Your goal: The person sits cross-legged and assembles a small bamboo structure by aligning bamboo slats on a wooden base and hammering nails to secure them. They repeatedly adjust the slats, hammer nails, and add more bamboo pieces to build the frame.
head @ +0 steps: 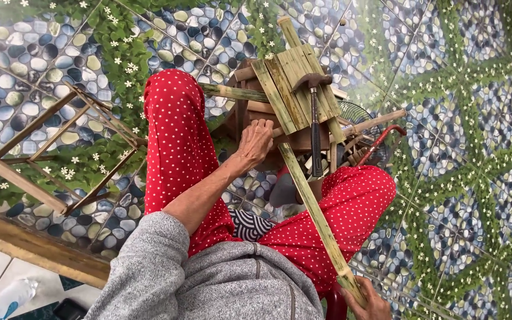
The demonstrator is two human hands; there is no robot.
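Note:
I sit with legs in red dotted trousers on either side of a small wooden stool (pixel 250 109). Several split green bamboo strips (pixel 291 83) lie side by side on it. A hammer (pixel 315 127) with a black grip rests on top of the strips, head at the far end. My left hand (pixel 255 144) is closed on the near end of a thin bamboo stick at the stool's edge. My right hand (pixel 370 302), low at the frame's bottom, grips the near end of a long bamboo pole (pixel 318 219) that slants up to the stool.
A bamboo frame (pixel 54 148) of tied sticks lies on the pebble-and-leaf patterned floor at the left. A wooden plank (pixel 37 246) runs along the lower left. A small fan and a red-handled tool (pixel 380 141) sit beyond my right knee.

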